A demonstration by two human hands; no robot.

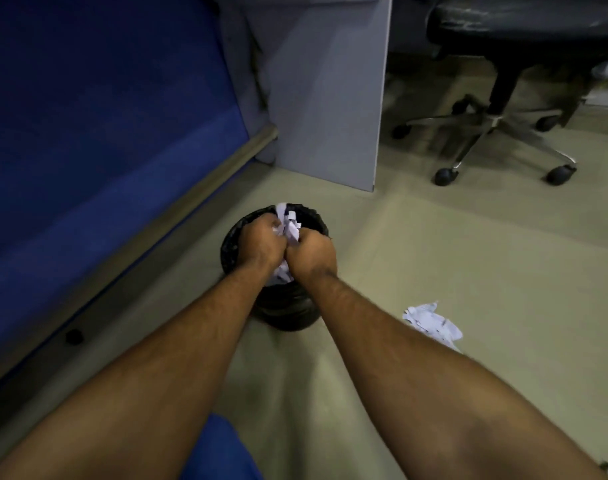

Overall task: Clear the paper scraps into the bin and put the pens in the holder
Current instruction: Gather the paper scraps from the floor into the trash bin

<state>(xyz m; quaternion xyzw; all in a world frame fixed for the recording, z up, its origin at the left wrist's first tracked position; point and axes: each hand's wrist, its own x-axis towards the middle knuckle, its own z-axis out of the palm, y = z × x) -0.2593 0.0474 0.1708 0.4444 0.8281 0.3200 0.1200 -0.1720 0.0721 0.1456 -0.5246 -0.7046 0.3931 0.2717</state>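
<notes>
Both hands, the left hand (261,242) and the right hand (311,252), are pressed together and clamped on a wad of paper scraps (288,226) directly over the black bin (285,311) on the floor (468,254). A second scrap pile (430,322) lies near the bin's right side, so clearing seems roughly half done. No pens or holder appear in view; that part probably remains.

A dim office corner is being shown: beige floor (468,271), a blue partition (87,116) at left, a grey panel (326,91), a black wheeled chair (503,64) behind.
</notes>
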